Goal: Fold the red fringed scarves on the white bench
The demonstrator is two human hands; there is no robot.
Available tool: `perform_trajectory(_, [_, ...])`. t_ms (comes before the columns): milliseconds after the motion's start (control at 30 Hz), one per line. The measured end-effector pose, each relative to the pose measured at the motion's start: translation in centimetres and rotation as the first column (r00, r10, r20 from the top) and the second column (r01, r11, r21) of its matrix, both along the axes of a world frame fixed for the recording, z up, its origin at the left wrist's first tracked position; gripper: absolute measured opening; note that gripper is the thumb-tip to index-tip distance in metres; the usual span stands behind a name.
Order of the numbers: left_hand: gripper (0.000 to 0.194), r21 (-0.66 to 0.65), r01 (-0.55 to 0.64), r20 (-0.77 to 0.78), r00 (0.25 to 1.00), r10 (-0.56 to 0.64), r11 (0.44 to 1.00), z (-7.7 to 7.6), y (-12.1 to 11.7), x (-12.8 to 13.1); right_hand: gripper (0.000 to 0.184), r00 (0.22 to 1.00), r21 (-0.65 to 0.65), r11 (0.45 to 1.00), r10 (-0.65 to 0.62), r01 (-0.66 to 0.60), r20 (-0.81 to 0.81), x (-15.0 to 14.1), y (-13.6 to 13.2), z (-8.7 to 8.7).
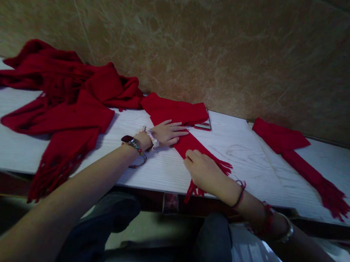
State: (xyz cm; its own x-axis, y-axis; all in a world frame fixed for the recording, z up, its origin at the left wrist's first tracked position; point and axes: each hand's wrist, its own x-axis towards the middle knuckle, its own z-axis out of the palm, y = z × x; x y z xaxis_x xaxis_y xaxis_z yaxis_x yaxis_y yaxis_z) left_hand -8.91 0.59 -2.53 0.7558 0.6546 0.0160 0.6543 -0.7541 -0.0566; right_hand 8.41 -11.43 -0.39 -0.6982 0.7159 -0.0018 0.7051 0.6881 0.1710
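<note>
A red fringed scarf (176, 110) lies on the white bench top, its upper part folded over and its fringed tail slanting down to the right. My left hand (167, 133) rests flat across the scarf just below the fold, fingers stretched out. Lower on the tail, my right hand (204, 169) is closed with curled fingers at the scarf; the fingertips are hidden underneath. Red fringe shows on both sides of this hand and hangs over the front edge. A dark, flat item with a pale patch (203, 125) sticks out from under the folded end.
Several red scarves (81, 100) lie heaped at the left, with fringe hanging over the edge. Another folded red scarf (304, 160) lies at the right. A brown marble wall (188, 37) stands behind the white top (143, 174). My knees are below the front edge.
</note>
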Motion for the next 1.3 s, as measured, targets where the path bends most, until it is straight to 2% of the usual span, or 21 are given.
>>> perform_trajectory(100, [0.048, 0.003, -0.004, 0.011, 1.000, 0.004, 1.000, -0.1, 0.2, -0.2, 0.023, 0.999, -0.072, 0.997, 0.040, -0.039, 0.015, 2.0, -0.6, 0.1])
perform_trajectory(200, [0.048, 0.020, 0.008, 0.026, 1.000, -0.008, 1.000, -0.2, 0.3, -0.2, 0.022, 0.999, -0.229, 0.973, 0.030, -0.034, -0.020, 4.8, -1.6, 1.2])
perform_trajectory(233, [0.048, 0.025, 0.011, 0.031, 0.999, -0.012, 1.000, -0.2, 0.3, -0.2, 0.023, 0.999, -0.324, 0.945, 0.033, -0.044, -0.039, 5.7, -2.0, 1.8])
perform_trajectory(300, [0.047, 0.034, 0.006, 0.042, 0.999, -0.007, 0.999, -0.3, 0.3, -0.1, 0.028, 0.995, -0.533, 0.840, 0.070, -0.099, -0.075, 7.2, -2.6, 3.5])
perform_trajectory(367, [0.047, 0.036, -0.013, 0.049, 0.999, 0.011, 0.999, -0.3, 0.4, 0.0, 0.032, 0.987, -0.645, 0.748, 0.098, -0.156, -0.125, 7.8, -2.7, 5.5])
perform_trajectory(400, [0.047, 0.037, -0.021, 0.051, 0.999, 0.019, 0.999, -0.3, 0.4, 0.1, 0.032, 0.982, -0.636, 0.751, 0.093, -0.177, -0.163, 7.7, -2.6, 6.4])
perform_trajectory(467, [0.047, 0.035, -0.025, 0.052, 0.998, 0.023, 0.999, -0.3, 0.3, 0.1, 0.030, 0.968, -0.495, 0.852, 0.048, -0.169, -0.248, 6.6, -1.9, 7.3])
perform_trajectory(533, [0.047, 0.032, -0.024, 0.056, 0.998, 0.022, 0.999, -0.2, 0.3, 0.2, 0.028, 0.963, -0.291, 0.951, 0.022, -0.103, -0.269, 4.7, -0.8, 6.7])
perform_trajectory(600, [0.047, 0.027, -0.029, 0.058, 0.998, 0.027, 0.999, -0.1, 0.2, 0.1, 0.027, 0.987, -0.146, 0.988, 0.020, -0.044, -0.162, 2.6, 0.2, 5.0])
perform_trajectory(700, [0.047, 0.025, -0.035, 0.053, 0.998, 0.033, 0.999, -0.1, 0.1, 0.0, 0.023, 0.999, -0.111, 0.994, 0.008, -0.012, -0.040, 0.8, 0.9, 1.9])
perform_trajectory(800, [0.047, 0.030, -0.022, 0.058, 0.998, 0.020, 0.999, -0.2, 0.2, -0.2, 0.022, 0.999, -0.125, 0.992, 0.000, 0.007, 0.054, 1.2, 0.5, 0.5])
perform_trajectory(867, [0.047, 0.037, -0.011, 0.071, 0.997, 0.008, 0.999, -0.4, 0.4, -0.3, 0.021, 0.997, -0.149, 0.989, 0.007, 0.005, 0.077, 2.3, -0.2, 0.6])
perform_trajectory(967, [0.047, 0.045, -0.005, 0.093, 0.996, 0.000, 0.999, -0.7, 0.7, -0.4, 0.018, 0.997, -0.252, 0.968, 0.035, -0.017, 0.067, 4.4, -1.3, 1.8])
perform_trajectory(1067, [0.046, 0.051, 0.001, 0.108, 0.994, -0.007, 0.999, -1.0, 0.9, -0.4, 0.021, 0.999, -0.435, 0.900, 0.012, -0.030, -0.042, 6.2, -1.7, 3.4])
perform_trajectory(1133, [0.046, 0.055, 0.008, 0.114, 0.993, -0.014, 0.998, -1.1, 1.0, -0.4, 0.025, 0.986, -0.473, 0.880, -0.040, -0.041, -0.161, 6.9, -1.3, 4.1])
perform_trajectory(1200, [0.046, 0.054, 0.008, 0.118, 0.993, -0.015, 0.998, -1.2, 1.1, -0.4, 0.025, 0.955, -0.386, 0.922, -0.098, -0.018, -0.279, 6.9, -0.5, 4.2])
perform_trajectory(1300, [0.046, 0.053, 0.005, 0.114, 0.993, -0.011, 0.999, -1.1, 1.0, -0.5, 0.020, 0.927, -0.186, 0.982, -0.098, 0.031, -0.363, 5.6, 0.7, 2.7])
